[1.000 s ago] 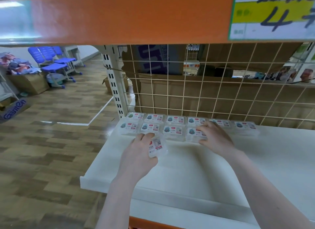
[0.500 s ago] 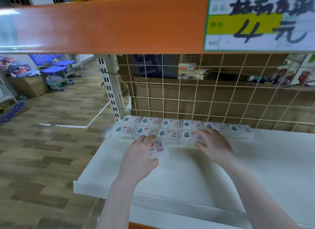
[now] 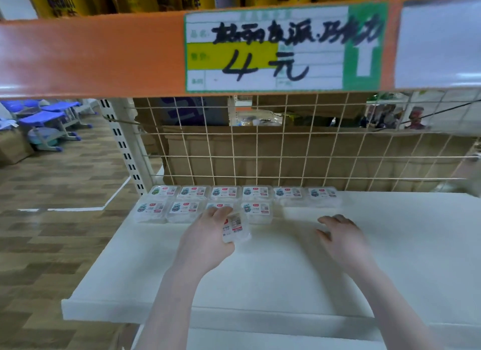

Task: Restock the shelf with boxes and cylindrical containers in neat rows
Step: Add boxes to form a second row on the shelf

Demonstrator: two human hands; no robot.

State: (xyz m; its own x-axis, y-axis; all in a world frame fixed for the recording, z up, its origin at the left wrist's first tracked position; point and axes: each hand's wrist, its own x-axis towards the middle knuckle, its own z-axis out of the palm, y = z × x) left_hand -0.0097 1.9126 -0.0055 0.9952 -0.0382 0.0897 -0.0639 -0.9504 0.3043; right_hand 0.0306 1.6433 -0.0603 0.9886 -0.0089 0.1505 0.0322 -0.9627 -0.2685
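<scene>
Clear plastic boxes (image 3: 225, 193) with printed labels lay flat on the white shelf (image 3: 390, 258), label side up so a shopper could read them. The back row of six ran tight against the wire grid (image 3: 260, 154), which gave it a straight line to follow. In front of that row a second row held four boxes, starting from the same end nearest the slotted upright (image 3: 122, 146) and touching the back row, so the block filled from one corner outward.

The left hand (image 3: 208, 241) sat just in front of the second row, its fingers curled round one more clear box (image 3: 235, 228), held tilted rather than flat. That tilt suited carrying, not resting; the box was not yet on the shelf. The open place for it appeared to be the gap beside the fourth box of the second row, in front of the fifth box of the back row.

The right hand (image 3: 341, 235) was empty, palm down and fingers loosely spread, low over bare shelf in front of that gap; whether it touched the shelf could not be told. It was probably ready to take the box or square it against its neighbours. No cylindrical containers lay on this shelf.
</scene>
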